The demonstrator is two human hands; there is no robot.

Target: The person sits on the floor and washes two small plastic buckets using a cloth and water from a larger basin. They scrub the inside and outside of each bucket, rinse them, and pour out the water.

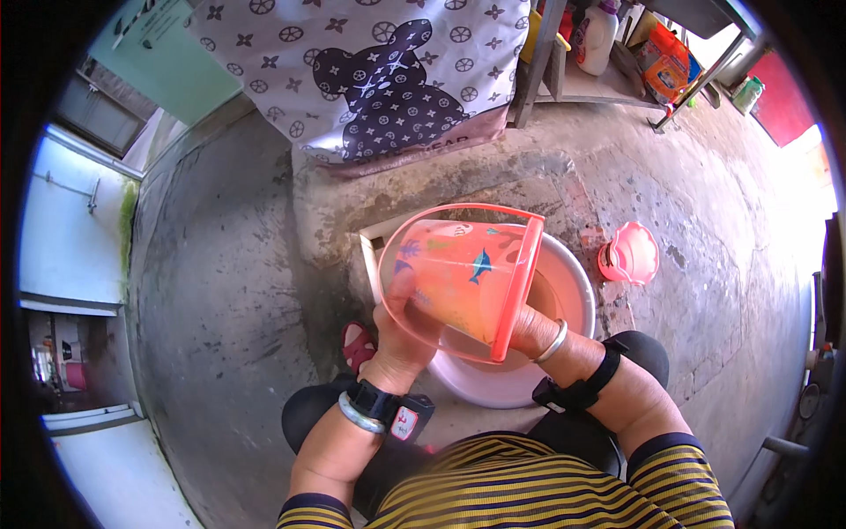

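Note:
A translucent orange-red plastic bucket [454, 278] with sea-animal pictures is tipped on its side in front of me, its mouth facing right. My left hand [397, 331] grips it near the base, inside the loop of its raised handle [385, 242]. My right hand [531, 333] reaches into the mouth past the rim; its fingers are hidden by the bucket. Below the bucket stands a large round pale-pink basin [480, 383], with what looks like brownish water inside.
A small pink scalloped bowl [632, 254] sits on the wet concrete floor to the right. Ahead hangs a patterned white cloth [278, 66] beside a shelf [582, 86] holding a white bottle [597, 40] and an orange packet [667, 66]. A red sandal [357, 346] shows left of the basin.

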